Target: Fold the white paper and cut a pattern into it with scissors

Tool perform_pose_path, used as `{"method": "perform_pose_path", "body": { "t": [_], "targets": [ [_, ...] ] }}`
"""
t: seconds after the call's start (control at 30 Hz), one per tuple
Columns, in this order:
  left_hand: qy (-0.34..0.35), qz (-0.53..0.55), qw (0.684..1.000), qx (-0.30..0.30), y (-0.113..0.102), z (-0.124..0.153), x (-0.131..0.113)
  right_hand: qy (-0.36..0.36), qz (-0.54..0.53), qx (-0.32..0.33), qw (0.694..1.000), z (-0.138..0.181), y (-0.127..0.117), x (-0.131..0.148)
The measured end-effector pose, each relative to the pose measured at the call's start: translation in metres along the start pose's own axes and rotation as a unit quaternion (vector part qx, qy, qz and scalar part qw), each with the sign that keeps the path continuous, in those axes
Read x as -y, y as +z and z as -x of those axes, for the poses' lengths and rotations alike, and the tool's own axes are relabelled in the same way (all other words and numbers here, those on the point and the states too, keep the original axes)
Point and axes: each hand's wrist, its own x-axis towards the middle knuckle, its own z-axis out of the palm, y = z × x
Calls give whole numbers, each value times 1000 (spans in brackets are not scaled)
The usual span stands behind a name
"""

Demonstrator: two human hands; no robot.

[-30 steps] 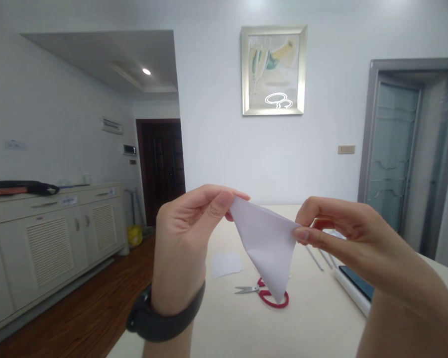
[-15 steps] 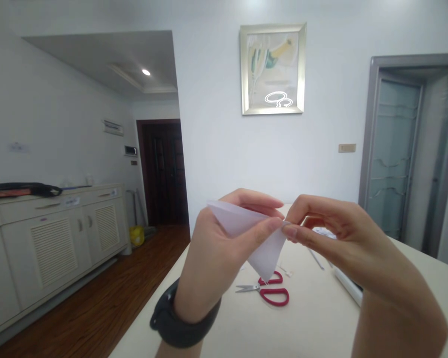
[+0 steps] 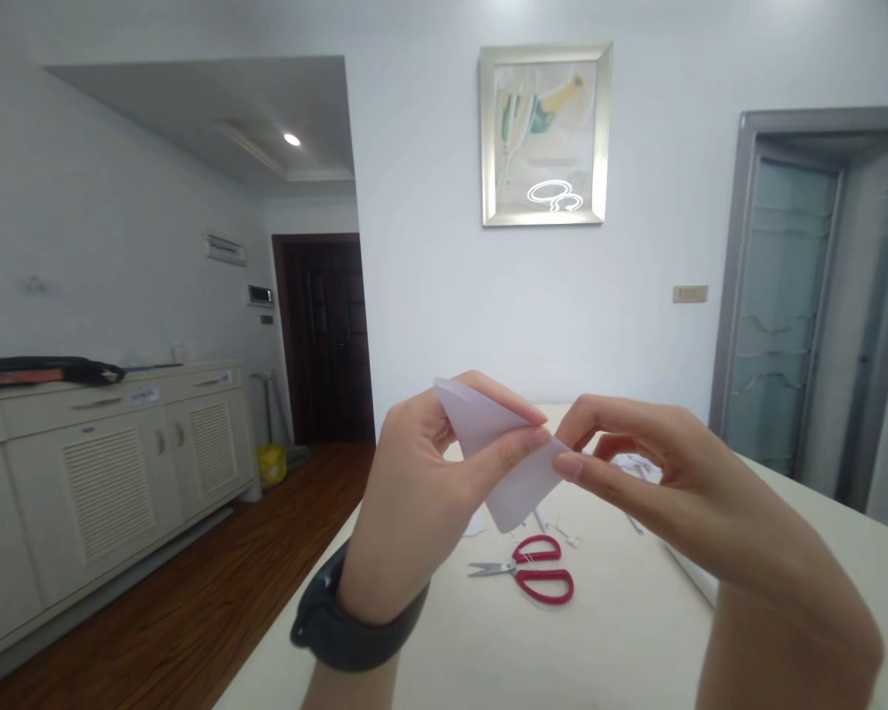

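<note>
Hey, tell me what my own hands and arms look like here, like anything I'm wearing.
Your left hand is ungloved, with a broad, smooth black wristband around the wrist. Your right hand is ungloved too, with no band visible. No sleeves or rings show on either side.

The table [image 3: 451, 656] is pale cream with a smooth top. On it, 1 pair of scissors [image 3: 516, 572] lies flat, blades pointing left, its 2 red handle loops to the right. Just beyond the scissors are a white slip [image 3: 476, 526] on the left and a small scrap [image 3: 574, 541] on the right. Farther right lies a thin strip [image 3: 635, 525], partly hidden, and a white object [image 3: 694, 574], mostly hidden. To the left, the brown wooden floor [image 3: 192, 602] carries a yellow bucket [image 3: 271, 463] and 1 pale cabinet [image 3: 111, 483], topped by a black-and-red item [image 3: 51, 371].
</note>
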Motion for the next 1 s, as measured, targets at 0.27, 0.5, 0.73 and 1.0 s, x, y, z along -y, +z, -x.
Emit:
{"method": "perform_pose_path", "body": {
  "t": [0.27, 0.5, 0.73, 1.0],
  "targets": [
    [-30, 19, 999, 27, 0, 1, -1, -12, 44, 62, 997, 2, 0, -5],
    [-42, 55, 998, -7, 0, 2, 6, -15, 38, 103, 994, 3, 2, -1],
    [-12, 59, 998, -29, -1, 3, 1, -27, 45, 127, 990, 2, 1, -2],
    [-14, 70, 997, 4, -4, 5, 0, -38, 75, 152, 985, 4, 0, -3]
  ]
}}
